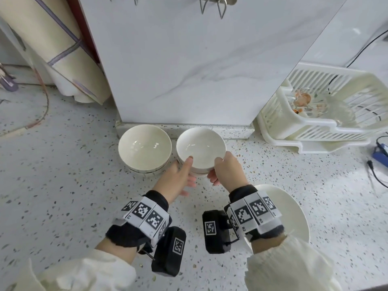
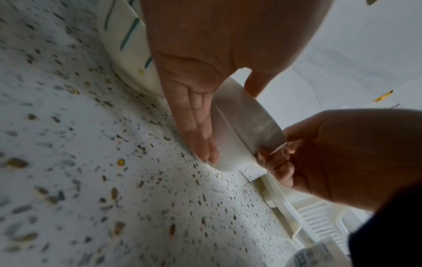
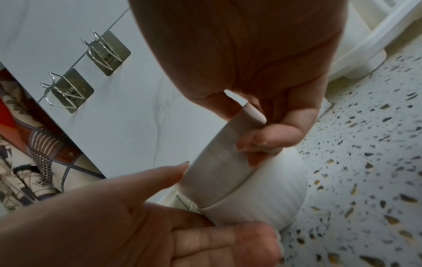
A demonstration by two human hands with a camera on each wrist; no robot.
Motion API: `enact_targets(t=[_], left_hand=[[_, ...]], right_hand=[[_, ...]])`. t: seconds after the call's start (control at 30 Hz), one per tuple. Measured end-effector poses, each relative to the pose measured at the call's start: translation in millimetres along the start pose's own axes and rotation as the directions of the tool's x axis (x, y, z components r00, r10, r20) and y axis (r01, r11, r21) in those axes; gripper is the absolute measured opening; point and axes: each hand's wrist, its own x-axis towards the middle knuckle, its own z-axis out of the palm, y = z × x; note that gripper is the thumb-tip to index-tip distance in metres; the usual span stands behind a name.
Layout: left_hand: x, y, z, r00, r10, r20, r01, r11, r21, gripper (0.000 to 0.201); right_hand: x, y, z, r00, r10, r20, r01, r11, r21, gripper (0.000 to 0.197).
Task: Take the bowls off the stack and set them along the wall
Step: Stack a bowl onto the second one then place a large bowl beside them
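Note:
A stack of white bowls stands on the speckled counter (image 1: 84,185) close to the wall's base. The top bowl (image 1: 201,148) (image 3: 219,162) is nested in a lower bowl (image 3: 274,189) (image 2: 228,153). My right hand (image 1: 220,169) (image 3: 269,126) pinches the top bowl's rim, thumb inside and fingers outside. My left hand (image 1: 184,171) (image 2: 198,126) holds the stack, its thumb on the top bowl's rim and its fingers laid along the lower bowl's side. A cream bowl (image 1: 144,148) with green stripes outside (image 2: 128,45) stands just left of the stack, by the wall.
A white dish rack (image 1: 327,114) holding a glass dish fills the right corner. A white plate (image 1: 294,217) lies under my right wrist. Cables (image 1: 375,173) trail at the far right. A rolled mat (image 1: 63,49) leans at the left. Wire hooks (image 1: 212,7) hang on the marbled wall.

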Motion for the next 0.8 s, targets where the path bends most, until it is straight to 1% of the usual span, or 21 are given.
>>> enact_targets(t=[0.13,0.3,0.47,0.63,0.7,0.8], left_hand=[[2.2,-1.7,-1.1,0.999,0.037,0.013,-0.037,0.999,0.007,0.047],[4.5,-2.8,0.0,0.999,0.034,-0.001,-0.034,0.999,-0.021,0.044],[2.6,-1.7,2.1,1.0,0.021,-0.018,-0.022,0.999,-0.025,0.045],[-14.1,-5.4,8.0,0.999,0.022,-0.034,-0.021,0.999,0.036,0.046],[-24.6,-7.9,14.3,1.0,0.022,-0.018,-0.021,0.996,0.09,0.046],[-40.7,-15.2,29.8,0.999,0.033,0.015,-0.036,0.968,0.25,0.04]], right_hand=[[3.2,1.0,0.8,1.0,0.008,-0.005,-0.008,1.0,-0.004,0.035],[5.3,2.4,1.8,1.0,0.017,-0.003,-0.017,1.0,0.013,0.037],[4.2,3.0,-1.2,0.999,0.03,0.027,-0.031,0.998,0.059,0.037],[-13.9,8.0,-20.3,0.998,-0.008,0.068,0.0,0.994,0.11,0.053],[-24.5,14.2,-38.1,0.997,-0.044,0.056,0.038,0.993,0.114,0.049],[-42.1,31.5,-71.1,0.996,-0.087,0.005,0.086,0.992,0.087,0.038]])
